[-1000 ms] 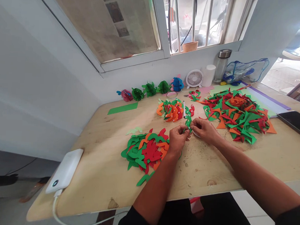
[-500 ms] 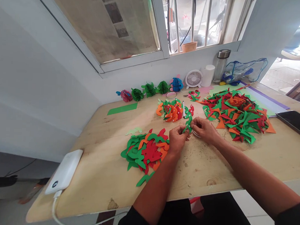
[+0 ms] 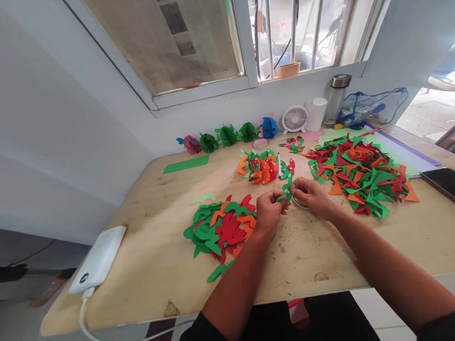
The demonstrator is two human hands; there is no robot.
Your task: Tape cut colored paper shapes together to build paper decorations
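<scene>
My left hand (image 3: 270, 210) pinches the lower end of a wavy green paper cutout (image 3: 287, 189) with small white squares on it. My right hand (image 3: 308, 195) has its thumb and fingers closed at the cutout's right edge, by one of the white squares. Under the right fingers a white ring-shaped roll (image 3: 299, 204) lies on the table, partly hidden. Beside my left forearm is a pile of green, red and orange wavy cutouts (image 3: 213, 227). Beyond my hands lies a smaller group of cutouts (image 3: 263, 168), some with white squares, next to a white pen (image 3: 279, 165).
A heap of paper scraps (image 3: 363, 171) and a phone (image 3: 447, 185) lie at right. Along the wall stand folded paper figures (image 3: 227, 135), a small fan (image 3: 294, 119), a white cylinder (image 3: 316, 114) and a glass bottle (image 3: 336, 101). A white power bank (image 3: 98, 258) sits at left.
The green cutout has turned slightly more upright between my hands. Both hands stay in almost the same place, and the piles have not moved.
</scene>
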